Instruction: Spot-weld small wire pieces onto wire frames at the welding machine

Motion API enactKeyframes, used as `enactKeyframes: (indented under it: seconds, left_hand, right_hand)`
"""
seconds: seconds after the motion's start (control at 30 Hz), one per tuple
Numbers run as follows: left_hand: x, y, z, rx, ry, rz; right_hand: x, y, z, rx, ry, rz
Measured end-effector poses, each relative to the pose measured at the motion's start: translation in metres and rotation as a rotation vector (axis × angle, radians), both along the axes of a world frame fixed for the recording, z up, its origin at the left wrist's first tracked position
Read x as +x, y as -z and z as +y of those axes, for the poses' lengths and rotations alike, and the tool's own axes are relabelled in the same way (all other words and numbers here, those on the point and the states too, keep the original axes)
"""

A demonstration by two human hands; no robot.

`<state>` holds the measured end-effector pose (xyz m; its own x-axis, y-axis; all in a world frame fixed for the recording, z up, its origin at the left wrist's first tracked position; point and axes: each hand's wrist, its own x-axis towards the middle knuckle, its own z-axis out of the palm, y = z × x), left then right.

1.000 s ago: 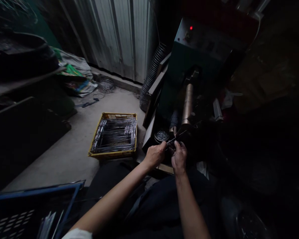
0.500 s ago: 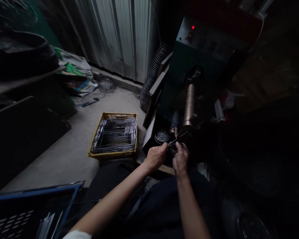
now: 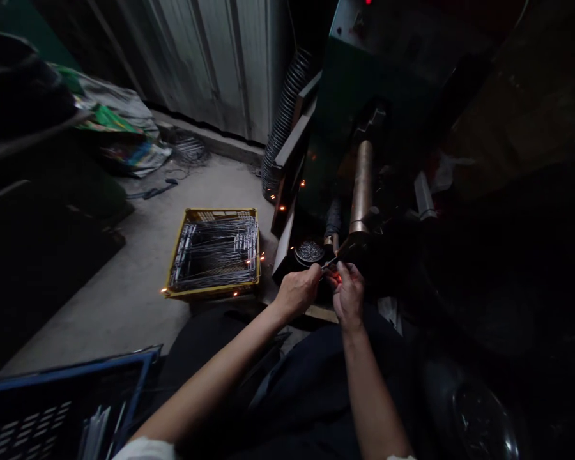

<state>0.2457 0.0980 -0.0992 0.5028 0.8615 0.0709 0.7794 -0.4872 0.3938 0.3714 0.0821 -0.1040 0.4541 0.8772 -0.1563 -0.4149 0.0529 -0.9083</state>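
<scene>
My left hand is closed in a pinch on a thin metal rod, whose far end reaches the copper-coloured electrode tip of a green welding machine. Close beside it, my right hand has its fingers pinched together at the work; what sits between them is too small and dark to make out. An orange glow shows at the right fingertips. Just left of the electrode stands a round bowl full of small shiny metal pieces. A thick brass-coloured cylinder arm extends from the machine above my hands.
A yellow crate of bent wire frames stands on the floor to the left. Orange sparks fly around it. At the lower left is a blue crate with thin rods. A coiled hose leans by the metal wall.
Sparks have burst out and a glow has appeared at my right fingertips. The view has tipped slightly downward and right. Both hands stay close together near the electrode.
</scene>
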Motion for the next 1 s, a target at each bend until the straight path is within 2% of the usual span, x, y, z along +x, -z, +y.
enactKeyframes:
  seconds: [0.17,0.4,0.53,0.7,0.8,0.87,0.93,1.0]
  left_hand:
    - [0.007,-0.004,0.01,0.02,0.037,-0.028]
    - [0.016,-0.002,0.026,0.059,0.046,-0.049]
    - [0.017,-0.002,0.028,0.055,0.055,-0.043]
    - [0.015,-0.003,0.028,0.054,0.076,-0.06]
    - [0.01,-0.001,0.024,0.067,0.114,-0.079]
    - [0.001,0.001,0.018,0.07,0.146,-0.085]
    - [-0.017,0.004,0.009,0.064,0.172,-0.087]
    - [-0.046,0.009,-0.003,0.049,0.177,-0.088]
  right_hand:
    - [0.013,0.003,0.003,0.019,0.039,-0.193]
    - [0.026,0.006,0.011,-0.011,0.087,-0.29]
    - [0.029,0.007,0.011,0.004,0.119,-0.438]
    - [0.034,0.005,0.008,-0.001,0.127,-0.512]
    - [0.037,0.01,-0.007,-0.047,0.092,-0.54]
    - [0.035,0.019,-0.025,-0.102,0.037,-0.562]
    - [0.029,0.033,-0.048,-0.17,-0.079,-0.579]
    - [0.019,0.051,-0.074,-0.224,-0.261,-0.584]
